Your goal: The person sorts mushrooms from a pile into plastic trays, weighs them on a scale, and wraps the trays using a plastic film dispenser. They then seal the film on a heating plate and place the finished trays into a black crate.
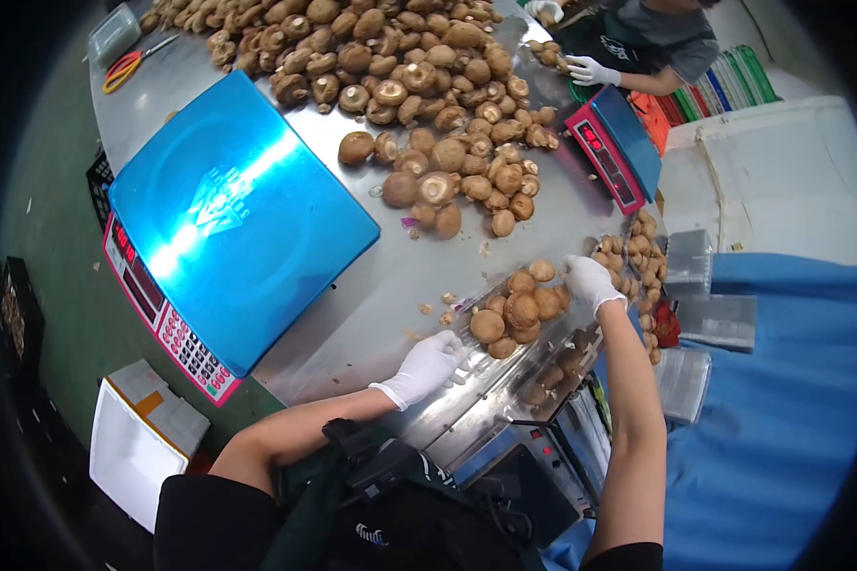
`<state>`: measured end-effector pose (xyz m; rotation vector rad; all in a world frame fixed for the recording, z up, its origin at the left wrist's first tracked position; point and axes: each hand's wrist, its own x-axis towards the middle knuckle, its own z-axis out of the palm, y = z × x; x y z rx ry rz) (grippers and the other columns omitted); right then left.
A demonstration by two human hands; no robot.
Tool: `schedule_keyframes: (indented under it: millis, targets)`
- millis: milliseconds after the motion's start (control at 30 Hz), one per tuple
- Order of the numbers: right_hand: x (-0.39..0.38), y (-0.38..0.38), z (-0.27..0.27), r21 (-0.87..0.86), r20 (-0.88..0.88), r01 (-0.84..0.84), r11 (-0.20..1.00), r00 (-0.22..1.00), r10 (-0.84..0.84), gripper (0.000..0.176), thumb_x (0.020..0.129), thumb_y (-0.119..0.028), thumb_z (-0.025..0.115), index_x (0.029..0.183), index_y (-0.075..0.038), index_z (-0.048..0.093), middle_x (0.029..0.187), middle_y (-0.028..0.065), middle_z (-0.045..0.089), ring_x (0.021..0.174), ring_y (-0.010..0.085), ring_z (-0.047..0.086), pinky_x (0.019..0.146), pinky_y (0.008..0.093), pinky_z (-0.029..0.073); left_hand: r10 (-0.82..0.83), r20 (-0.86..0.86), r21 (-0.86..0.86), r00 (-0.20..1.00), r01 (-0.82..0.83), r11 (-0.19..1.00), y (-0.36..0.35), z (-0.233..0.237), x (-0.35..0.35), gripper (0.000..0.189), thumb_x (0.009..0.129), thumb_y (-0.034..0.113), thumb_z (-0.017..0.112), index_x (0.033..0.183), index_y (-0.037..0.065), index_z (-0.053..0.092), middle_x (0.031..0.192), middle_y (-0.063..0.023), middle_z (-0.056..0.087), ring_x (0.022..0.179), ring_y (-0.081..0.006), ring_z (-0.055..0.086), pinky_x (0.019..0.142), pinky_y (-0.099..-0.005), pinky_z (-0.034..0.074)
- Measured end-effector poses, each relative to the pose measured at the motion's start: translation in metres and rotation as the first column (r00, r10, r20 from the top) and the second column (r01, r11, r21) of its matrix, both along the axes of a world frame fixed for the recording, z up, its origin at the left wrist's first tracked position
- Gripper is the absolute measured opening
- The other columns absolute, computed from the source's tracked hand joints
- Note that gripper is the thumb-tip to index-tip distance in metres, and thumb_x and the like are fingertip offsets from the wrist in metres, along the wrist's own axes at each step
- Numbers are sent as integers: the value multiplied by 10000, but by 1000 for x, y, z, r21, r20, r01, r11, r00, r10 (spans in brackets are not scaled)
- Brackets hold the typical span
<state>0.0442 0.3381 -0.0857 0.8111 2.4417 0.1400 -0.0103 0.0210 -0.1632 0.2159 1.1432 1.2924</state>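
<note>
A pile of brown shiitake mushrooms sits between my hands near the table's front edge, with what looks like clear plastic around it. My left hand, in a white glove, is at the left end of this pile. Its fingers point toward the mushrooms and are apart, with nothing visible in them. At the pile's right end is my right hand, also gloved, its fingers curled down. Whatever is under those fingertips is hidden. More mushrooms lie just beyond that hand.
A large heap of shiitake covers the back of the metal table. A blue-topped scale stands left; another scale is at the back right, near a co-worker's gloved hand. Clear trays lie at right. Orange-handled scissors rest far left.
</note>
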Motion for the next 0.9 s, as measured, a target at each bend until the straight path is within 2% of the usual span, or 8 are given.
schedule_keyframes:
  millis: [167,300,400,500,633,700,767,900]
  targets:
    - [6,-8,43,-17,-188,21,1000,982,-24,183,808,-220,589,939,-93,603,902,150,648,887,335,612,758,417,473,62,-165,127,984,-41,991,2,25,-21,162,950,180,495,877,40,532,769,-70,641,656,-121,627,571,-223,485]
    - [26,-12,85,-154,-415,158,975,886,-209,145,813,-169,589,921,-73,599,830,127,643,790,287,622,704,373,468,195,-431,270,881,-80,959,11,54,-44,196,909,154,539,779,8,545,658,-41,611,601,-91,611,575,-236,479]
    - [55,-12,110,-411,-522,228,883,735,-433,109,832,-94,573,916,-27,595,771,78,613,708,158,564,677,300,454,133,-384,285,914,-20,958,14,110,-54,185,899,154,556,781,11,559,643,-23,607,602,-70,598,575,-232,474]
    - [92,-20,133,-351,-583,205,914,716,-384,109,834,-66,560,924,-21,602,757,52,604,709,122,545,666,284,449,53,-370,307,927,68,949,23,132,-43,176,897,152,559,790,13,572,643,-19,605,594,-64,586,572,-235,471]
    - [166,-16,137,-423,-564,345,838,623,-541,116,838,-85,570,922,-16,612,775,62,624,724,127,561,670,279,447,-84,-476,334,875,269,904,52,127,-18,172,900,151,556,801,13,581,651,-28,611,597,-59,585,568,-233,473]
    - [208,-19,139,-322,-552,388,863,664,-505,133,838,-123,594,913,-17,619,771,66,627,716,131,565,668,297,455,-140,-505,331,852,341,880,76,128,-3,182,901,153,555,790,11,584,661,-43,620,605,-60,582,564,-226,474]
    - [241,-35,147,-340,-517,535,773,580,-629,140,839,-134,593,899,-10,622,757,59,621,695,129,558,646,295,455,-239,-443,327,864,404,855,98,148,14,183,899,156,555,802,4,583,674,-56,626,597,-90,603,543,-233,482]
    - [322,-45,134,-494,-554,557,668,391,-735,143,843,-130,581,869,6,616,731,55,604,649,129,540,608,285,443,-412,-511,244,754,588,771,150,150,48,181,905,154,525,841,-6,580,695,-84,646,585,-158,649,510,-255,500]
